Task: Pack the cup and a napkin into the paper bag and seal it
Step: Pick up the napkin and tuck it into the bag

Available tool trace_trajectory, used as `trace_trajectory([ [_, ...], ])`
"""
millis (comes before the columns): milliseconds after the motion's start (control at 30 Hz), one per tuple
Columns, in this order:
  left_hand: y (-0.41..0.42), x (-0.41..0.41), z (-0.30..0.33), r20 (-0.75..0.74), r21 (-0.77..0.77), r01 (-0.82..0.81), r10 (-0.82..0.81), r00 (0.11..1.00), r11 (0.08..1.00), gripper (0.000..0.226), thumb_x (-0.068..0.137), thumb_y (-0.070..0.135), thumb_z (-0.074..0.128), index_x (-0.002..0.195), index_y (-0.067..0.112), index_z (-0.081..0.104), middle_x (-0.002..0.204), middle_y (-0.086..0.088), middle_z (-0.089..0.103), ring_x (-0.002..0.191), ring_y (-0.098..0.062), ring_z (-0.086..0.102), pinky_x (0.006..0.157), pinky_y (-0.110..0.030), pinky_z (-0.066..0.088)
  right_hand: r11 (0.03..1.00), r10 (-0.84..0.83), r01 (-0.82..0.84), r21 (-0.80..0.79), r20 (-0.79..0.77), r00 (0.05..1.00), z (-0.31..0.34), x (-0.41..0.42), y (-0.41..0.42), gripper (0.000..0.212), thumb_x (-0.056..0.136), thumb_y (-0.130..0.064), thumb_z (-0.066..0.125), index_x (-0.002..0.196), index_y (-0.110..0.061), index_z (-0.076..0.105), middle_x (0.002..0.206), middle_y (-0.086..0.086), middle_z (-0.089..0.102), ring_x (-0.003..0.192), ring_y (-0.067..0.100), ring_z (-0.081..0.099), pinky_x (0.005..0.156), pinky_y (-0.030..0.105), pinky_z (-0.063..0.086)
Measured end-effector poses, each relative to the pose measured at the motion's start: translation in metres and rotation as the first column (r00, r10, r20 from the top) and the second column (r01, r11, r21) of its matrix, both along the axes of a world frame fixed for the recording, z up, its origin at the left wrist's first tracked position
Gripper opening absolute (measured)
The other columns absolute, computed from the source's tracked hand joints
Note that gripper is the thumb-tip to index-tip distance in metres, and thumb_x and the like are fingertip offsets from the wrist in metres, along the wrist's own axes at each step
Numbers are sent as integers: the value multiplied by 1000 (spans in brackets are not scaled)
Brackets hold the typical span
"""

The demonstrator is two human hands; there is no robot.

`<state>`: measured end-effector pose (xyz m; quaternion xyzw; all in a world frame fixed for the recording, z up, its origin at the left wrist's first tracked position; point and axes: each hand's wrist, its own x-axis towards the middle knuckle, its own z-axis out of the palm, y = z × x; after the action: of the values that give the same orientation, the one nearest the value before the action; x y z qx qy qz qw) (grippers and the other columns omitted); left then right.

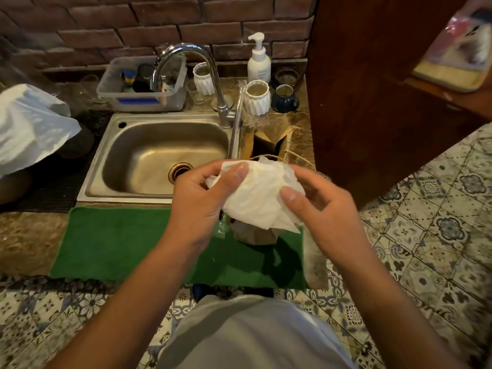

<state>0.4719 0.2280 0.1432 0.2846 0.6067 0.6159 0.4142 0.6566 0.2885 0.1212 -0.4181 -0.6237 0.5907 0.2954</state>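
Observation:
Both my hands hold a crumpled white napkin (259, 194) above the counter's front edge. My left hand (198, 198) pinches its left side, and my right hand (316, 202) grips its right side. The brown paper bag (257, 235) is mostly hidden behind the napkin. Its dark open mouth (269, 145) and twine handles show just beyond my fingers, beside the sink. A bit of clear plastic (220, 227) peeks out under my left hand. I cannot tell whether that is the cup.
A steel sink (159, 158) with a curved tap (186, 53) lies left of the bag. A green mat (119, 241) covers the front counter. White ribbed cups (257, 98), a blue mug (285, 101), a soap pump (258, 59) and a plastic tub (143, 85) stand behind. A wooden cabinet (372, 89) rises at right.

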Motion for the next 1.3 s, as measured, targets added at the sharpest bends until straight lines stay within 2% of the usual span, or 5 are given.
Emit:
trace_trajectory([
  [433,10,13,-27,-291,8,-14,16,957,1000,20,86,34,70,102,23,77,95,7,75,91,-7,69,75,-27,57,989,-102,91,-117,-87,991,0,4,7,15,92,-25,71,103,-18,77,89,0,81,79,16,78,61,26,59],
  [533,11,1,-48,-796,-83,-3,-65,602,997,52,86,54,66,127,22,68,116,-1,67,111,-16,58,95,-29,47,924,-350,317,-213,-140,926,0,18,27,9,93,-25,69,99,-24,75,94,-2,81,85,16,79,65,27,63],
  [667,13,12,-65,-906,-280,56,-283,315,958,93,80,76,53,152,18,42,157,-4,43,149,-23,32,120,-41,22,854,-487,442,-274,-126,864,-14,28,46,8,95,-21,70,91,-25,75,92,-4,81,95,21,78,76,33,64],
  [1000,33,9,-64,-722,-396,-61,-270,637,916,81,94,40,65,160,19,22,167,0,22,149,-20,30,117,-34,27,855,-473,443,-270,-56,879,-36,18,47,17,94,-28,71,81,-34,79,94,-4,81,96,21,77,93,59,58],
  [1300,34,-16,-74,-679,-419,-50,-276,680,906,63,96,5,59,154,15,38,151,-4,47,99,-16,64,92,-17,40,942,-223,195,272,75,972,-34,-46,58,23,98,-32,65,114,-18,74,93,-6,76,82,10,72,69,33,61],
])
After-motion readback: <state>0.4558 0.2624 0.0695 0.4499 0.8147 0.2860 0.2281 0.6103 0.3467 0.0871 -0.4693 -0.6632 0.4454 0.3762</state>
